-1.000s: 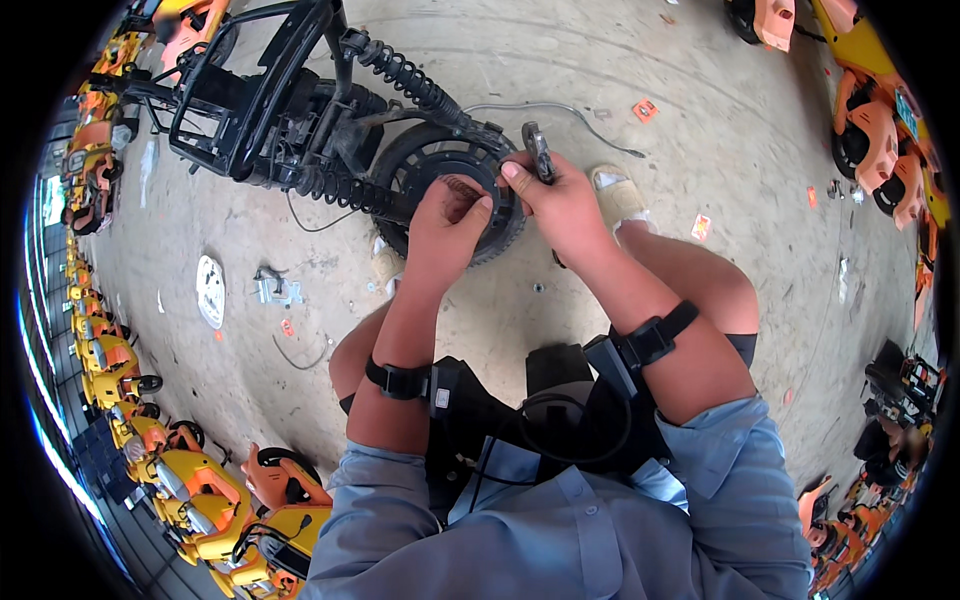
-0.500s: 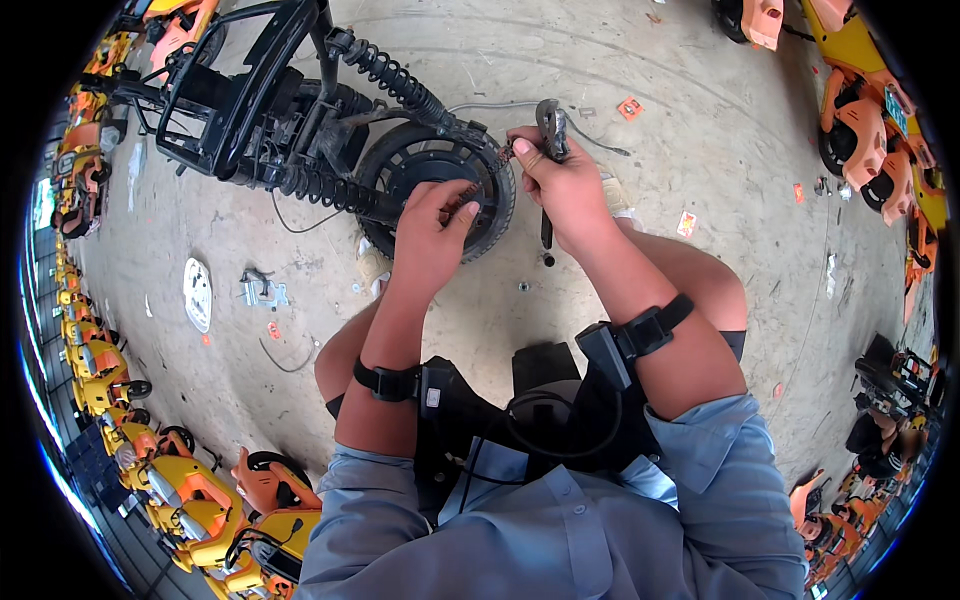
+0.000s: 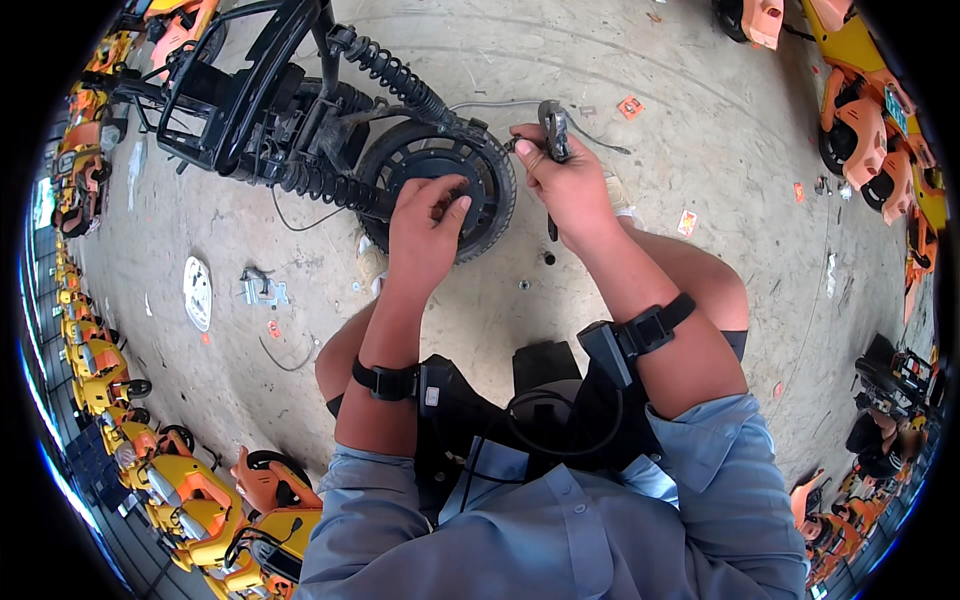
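My right hand (image 3: 572,185) is closed round an adjustable wrench (image 3: 553,122), its head standing up past the fingers and its dark handle showing below the palm. The thumb and forefinger of that hand come together by a small dark piece at the tyre's right edge. Over the hub of the black spoked wheel (image 3: 492,215), my left hand (image 3: 428,222) has its fingers curled toward the thumb. What they hold, if anything, is too small and dark to make out. The wheel lies between two black coil-spring shock absorbers (image 3: 395,78) of a bare black scooter frame (image 3: 235,120).
A grey cable (image 3: 590,137) lies on the concrete floor behind my right hand. To the left lie a white oval plate (image 3: 198,295) and a metal bracket (image 3: 265,290). Orange paper scraps (image 3: 629,107) are scattered about. Rows of yellow and orange scooters (image 3: 180,490) stand along both sides.
My left hand has shifted slightly left and the reddish-brown piece at its fingertips no longer shows. The wrench has tilted a little in my right hand, its handle showing shorter.
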Demonstrator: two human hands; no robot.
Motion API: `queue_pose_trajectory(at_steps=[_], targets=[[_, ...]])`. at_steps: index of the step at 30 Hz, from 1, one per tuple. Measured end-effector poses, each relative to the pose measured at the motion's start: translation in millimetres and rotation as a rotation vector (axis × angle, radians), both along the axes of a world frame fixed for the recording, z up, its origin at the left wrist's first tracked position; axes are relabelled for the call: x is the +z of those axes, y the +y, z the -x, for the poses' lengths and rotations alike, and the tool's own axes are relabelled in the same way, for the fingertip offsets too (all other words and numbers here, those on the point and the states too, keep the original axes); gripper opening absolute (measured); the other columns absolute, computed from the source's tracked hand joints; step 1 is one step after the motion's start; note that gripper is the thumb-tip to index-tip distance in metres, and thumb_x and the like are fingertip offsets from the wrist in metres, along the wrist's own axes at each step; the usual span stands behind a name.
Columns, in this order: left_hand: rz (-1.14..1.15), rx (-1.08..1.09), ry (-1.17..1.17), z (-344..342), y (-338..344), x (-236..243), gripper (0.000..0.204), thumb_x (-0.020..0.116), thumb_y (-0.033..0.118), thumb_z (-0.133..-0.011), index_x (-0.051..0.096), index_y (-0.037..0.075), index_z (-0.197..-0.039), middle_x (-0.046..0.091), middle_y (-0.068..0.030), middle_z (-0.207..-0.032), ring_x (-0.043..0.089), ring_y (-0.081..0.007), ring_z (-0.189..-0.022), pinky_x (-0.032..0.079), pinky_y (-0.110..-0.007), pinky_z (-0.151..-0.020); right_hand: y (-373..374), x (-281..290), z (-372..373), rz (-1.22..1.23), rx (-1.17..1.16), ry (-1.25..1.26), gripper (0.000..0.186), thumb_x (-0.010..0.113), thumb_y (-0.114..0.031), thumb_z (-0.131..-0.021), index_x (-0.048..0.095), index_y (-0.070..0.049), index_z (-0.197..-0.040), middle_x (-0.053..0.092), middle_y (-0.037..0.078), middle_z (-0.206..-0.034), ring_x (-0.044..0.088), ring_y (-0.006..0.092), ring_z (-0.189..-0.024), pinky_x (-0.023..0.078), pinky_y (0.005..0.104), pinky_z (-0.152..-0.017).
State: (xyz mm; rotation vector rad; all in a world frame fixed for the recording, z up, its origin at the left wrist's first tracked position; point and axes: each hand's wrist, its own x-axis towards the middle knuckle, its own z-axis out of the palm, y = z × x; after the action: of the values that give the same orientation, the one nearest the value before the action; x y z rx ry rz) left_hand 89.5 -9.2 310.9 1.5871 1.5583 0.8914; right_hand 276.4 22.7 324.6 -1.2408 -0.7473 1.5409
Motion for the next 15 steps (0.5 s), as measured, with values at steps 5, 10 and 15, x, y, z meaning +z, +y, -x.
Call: queue_pose_trajectory(at_steps=[5, 10, 15], targets=[[-0.002, 0.015, -0.048, 1.5, -0.2, -0.9, 0.022, 0.066, 0.007, -0.088, 0.065, 0.004, -0.11, 0.059, -0.0057, -0.097, 0.059, -0.0123, -0.082, 0.049, -0.024, -0.072, 0.2, -1.9, 1.2, -0.019, -0.005, -0.112, 0.018, 0.064, -0.011, -0.09, 0.065, -0.004, -0.107, 0.052, -0.004, -0.073, 0.045, 0.0067, -0.065, 0.038, 0.0228, -0.059], [-0.006, 0.085, -0.228, -1.5, 1.9, 2.1, 0.024, 0.068, 0.008, -0.087, 0.066, 0.002, -0.109, 0.061, -0.0063, -0.091, 0.058, -0.0111, -0.079, 0.047, -0.023, -0.073, -0.9, -1.4, 1.3, 0.006, -0.002, -0.126, 0.018, 0.064, -0.011, -0.089, 0.065, -0.004, -0.107, 0.053, -0.003, -0.074, 0.045, 0.0073, -0.065, 0.038, 0.0228, -0.058], [0.115, 0.114, -0.443, 3.2, 3.8, 5.6, 0.028, 0.069, 0.007, -0.086, 0.066, 0.001, -0.113, 0.062, -0.0024, -0.093, 0.056, -0.0082, -0.084, 0.046, -0.021, -0.075, -2.9, -3.5, 4.0, 0.059, 0.035, -0.129, 0.018, 0.065, -0.011, -0.089, 0.065, -0.003, -0.106, 0.056, -0.002, -0.076, 0.046, 0.0073, -0.064, 0.037, 0.0227, -0.057]])
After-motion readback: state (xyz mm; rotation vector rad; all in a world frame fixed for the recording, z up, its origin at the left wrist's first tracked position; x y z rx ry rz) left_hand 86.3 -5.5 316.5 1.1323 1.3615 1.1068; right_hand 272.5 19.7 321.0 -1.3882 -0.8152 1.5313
